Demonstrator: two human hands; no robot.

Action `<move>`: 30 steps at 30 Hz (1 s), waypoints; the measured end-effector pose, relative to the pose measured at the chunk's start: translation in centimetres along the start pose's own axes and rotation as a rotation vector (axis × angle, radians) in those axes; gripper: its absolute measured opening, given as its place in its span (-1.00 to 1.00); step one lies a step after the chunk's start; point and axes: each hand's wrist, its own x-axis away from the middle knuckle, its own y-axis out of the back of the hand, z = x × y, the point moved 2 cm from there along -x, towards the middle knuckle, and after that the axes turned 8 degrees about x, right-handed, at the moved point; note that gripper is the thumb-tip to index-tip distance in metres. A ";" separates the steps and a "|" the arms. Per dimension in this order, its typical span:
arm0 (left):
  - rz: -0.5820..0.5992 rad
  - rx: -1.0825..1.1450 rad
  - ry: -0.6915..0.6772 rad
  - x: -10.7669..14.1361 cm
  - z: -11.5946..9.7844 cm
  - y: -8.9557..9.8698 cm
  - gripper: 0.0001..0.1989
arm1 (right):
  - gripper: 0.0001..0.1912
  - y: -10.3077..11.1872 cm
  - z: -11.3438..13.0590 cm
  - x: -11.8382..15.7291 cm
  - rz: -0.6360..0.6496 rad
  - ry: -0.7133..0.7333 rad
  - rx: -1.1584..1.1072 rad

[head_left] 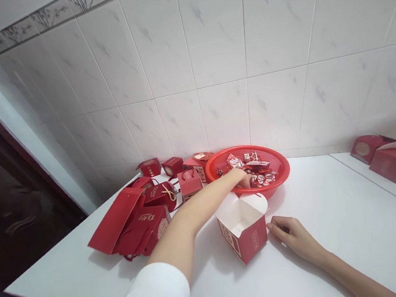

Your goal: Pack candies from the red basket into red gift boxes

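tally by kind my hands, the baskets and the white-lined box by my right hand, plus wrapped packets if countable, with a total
Hands: 2, left hand and right hand
Red basket: 1
White-lined box: 1
Total: 4
The wrapped packets overlap and are partly hidden, so they are left out of the total.

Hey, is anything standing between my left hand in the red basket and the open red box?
Yes: the near rim of the red basket and the raised white flaps of the open red box stand between your left hand and the box's inside.
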 end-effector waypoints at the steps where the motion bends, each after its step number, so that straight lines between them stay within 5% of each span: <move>1: 0.023 -0.051 0.053 0.0 0.1 -0.2 -0.33 | -0.48 0.0 -0.1 0.0 0.006 -0.002 0.004; 4: 0.079 -0.164 0.138 0.6 0.3 -0.3 -0.31 | -0.50 -0.1 -0.2 0.0 0.016 -0.007 0.017; 11: 0.099 -0.166 0.044 2.3 0.4 0.2 -0.78 | -0.52 -0.1 -0.4 -0.1 0.005 0.000 0.027; 21: -0.388 0.113 -0.152 3.1 3.9 4.0 -0.62 | -0.52 0.1 -0.1 -0.1 0.004 -0.025 0.027; 30: -0.438 0.197 -0.115 1.6 5.6 3.2 -0.44 | -0.52 0.3 0.4 -0.1 -0.002 -0.023 0.010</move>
